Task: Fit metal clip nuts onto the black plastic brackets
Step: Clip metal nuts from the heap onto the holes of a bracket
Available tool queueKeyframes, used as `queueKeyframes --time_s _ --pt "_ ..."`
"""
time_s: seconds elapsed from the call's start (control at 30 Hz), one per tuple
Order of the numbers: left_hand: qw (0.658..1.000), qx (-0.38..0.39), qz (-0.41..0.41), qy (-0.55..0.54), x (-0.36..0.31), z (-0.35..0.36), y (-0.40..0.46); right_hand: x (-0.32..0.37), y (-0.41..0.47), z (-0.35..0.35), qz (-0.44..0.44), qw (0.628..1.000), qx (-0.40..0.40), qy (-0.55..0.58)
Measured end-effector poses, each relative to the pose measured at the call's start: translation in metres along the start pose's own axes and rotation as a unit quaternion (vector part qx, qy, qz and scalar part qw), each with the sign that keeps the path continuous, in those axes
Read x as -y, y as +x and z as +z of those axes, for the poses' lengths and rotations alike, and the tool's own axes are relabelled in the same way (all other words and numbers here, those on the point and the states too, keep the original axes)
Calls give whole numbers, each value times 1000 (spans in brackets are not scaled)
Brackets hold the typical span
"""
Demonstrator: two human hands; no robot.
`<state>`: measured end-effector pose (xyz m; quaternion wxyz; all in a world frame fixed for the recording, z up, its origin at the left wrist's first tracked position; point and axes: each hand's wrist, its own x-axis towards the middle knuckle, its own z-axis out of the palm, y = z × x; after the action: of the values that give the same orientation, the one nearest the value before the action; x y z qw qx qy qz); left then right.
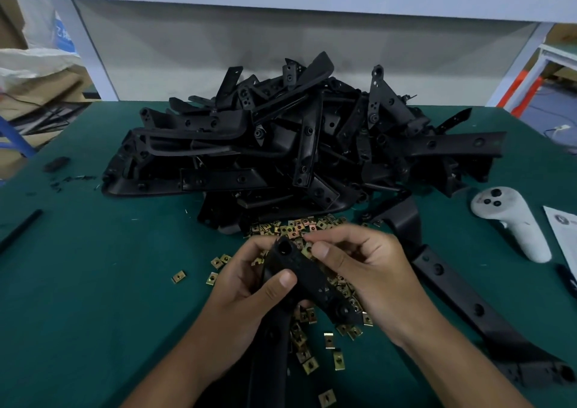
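Observation:
My left hand [249,285] grips a black plastic bracket [307,278] low in the middle of the view, thumb pressed on its top face. My right hand [365,270] pinches a brass-coloured clip nut [307,249] between thumb and forefinger, right beside the bracket's upper end. Several loose clip nuts [287,228] lie scattered on the green mat under and around both hands. A big heap of black brackets [296,145] fills the middle of the table behind them.
A long black bracket [462,304] lies on the green table [93,282] to the right of my hands. A white handheld controller [512,220] and a paper sheet [562,232] sit at the right edge. A black rod [20,229] lies at far left.

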<state>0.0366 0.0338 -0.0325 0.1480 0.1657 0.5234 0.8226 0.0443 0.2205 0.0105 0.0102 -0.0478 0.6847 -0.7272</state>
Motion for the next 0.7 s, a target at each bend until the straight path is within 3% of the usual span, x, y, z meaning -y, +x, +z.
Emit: queueKeyframes --time_s 0.37,0.53,0.7 --pt "1000 7 -3 -17 0 1 -1 -1 -2 2 0 1000 -2 -8" --pt "999 -39 12 3 3 0 -2 -2 -7 7 -14 999 22 21" --pt "999 -30 3 18 -2 -1 -3 -3 -8 5 -37 996 74 -35"
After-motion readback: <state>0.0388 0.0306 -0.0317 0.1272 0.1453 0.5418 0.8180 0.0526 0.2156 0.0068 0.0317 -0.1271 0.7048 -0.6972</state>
